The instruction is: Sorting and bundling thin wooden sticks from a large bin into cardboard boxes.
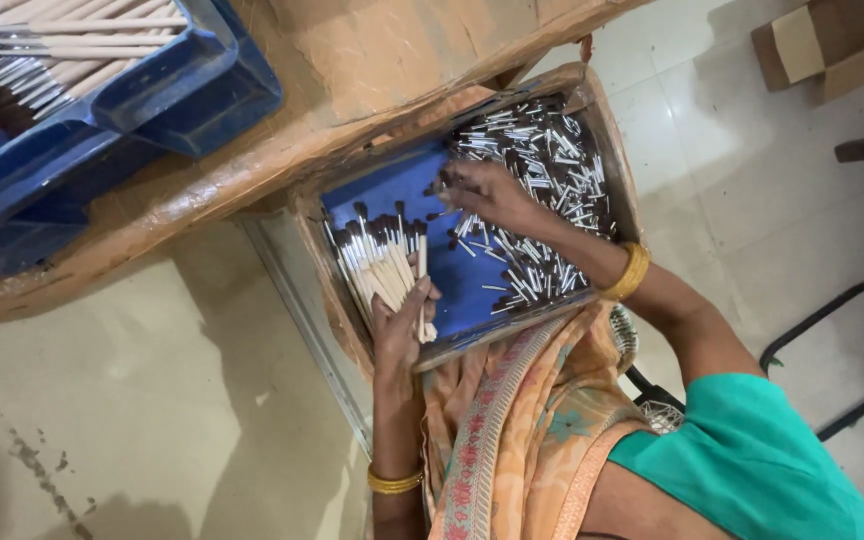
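Note:
A shallow tray (472,275) with a blue bottom and brown taped walls rests on my lap. My left hand (399,325) is closed around a bundle of pale thin sticks with dark tips (377,255), fanned out over the tray's left side. My right hand (487,190) reaches into a loose pile of short silver-and-dark-tipped sticks (552,165) that fills the tray's right half; its fingers are bent down among them, and whether they pinch one is unclear. Both wrists wear gold bangles.
A brown table edge (252,160) runs just beyond the tray. On it stands a blue plastic crate (152,90) with several long pale sticks. Cardboard boxes (832,40) lie on the tiled floor at the upper right, and a black metal chair frame (832,310) is at the right.

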